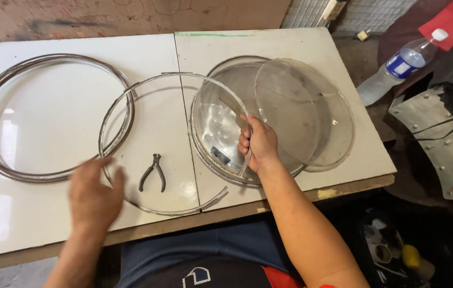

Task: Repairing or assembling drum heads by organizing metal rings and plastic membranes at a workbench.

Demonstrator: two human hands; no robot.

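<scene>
My right hand grips one end of a thin metal rim band, an open hoop lying across the middle of the white table. My left hand hovers blurred over the band's near-left side, fingers apart, holding nothing. Small dark pliers lie inside the hoop. Under my right hand sits a stack of clear round lids in metal rims. A large glass lid with a metal rim lies at the left.
A plastic water bottle lies off the table's right side. Grey riveted metal sheets and red and black cloth sit at the far right. Tools and tape rolls lie on the floor at lower right.
</scene>
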